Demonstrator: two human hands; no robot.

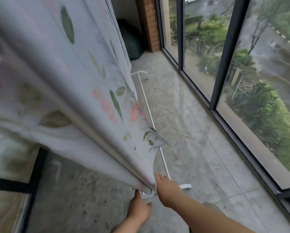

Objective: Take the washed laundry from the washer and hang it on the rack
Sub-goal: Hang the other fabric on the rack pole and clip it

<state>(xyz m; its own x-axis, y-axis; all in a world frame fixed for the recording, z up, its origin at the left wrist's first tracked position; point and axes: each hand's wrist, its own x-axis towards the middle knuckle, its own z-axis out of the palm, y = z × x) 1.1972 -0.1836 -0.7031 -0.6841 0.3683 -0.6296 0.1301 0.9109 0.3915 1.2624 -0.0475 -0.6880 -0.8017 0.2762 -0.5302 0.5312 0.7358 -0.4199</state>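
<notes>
**Sheet (70, 84) on rack (165, 165): lower end in hand**

We find the sheet, a pale cloth printed with green leaves and pink blossom, hanging from above and filling the left half of the view. Its folds draw together toward a low point near the bottom centre, where both hands meet it. Only the rack's white base rail shows, running along the floor (199, 157) under the cloth, with a curved foot at each end.

The left hand (140, 210) reaches up to the gathered end from below, its grip curled on the cloth (the fingertips are hidden behind the folds). The right hand (167, 190) lies against the sheet's right edge, fingers stretched forward along it; we cannot tell whether its grip pinches the fabric or merely touches it.

The floor is grey tile, speckled. A dark-framed window (201, 47) runs along the right side, with greenery and a road outside. At the far end stand a brick pillar (151, 26) and, beside it, a dark green bag (130, 42).
</notes>
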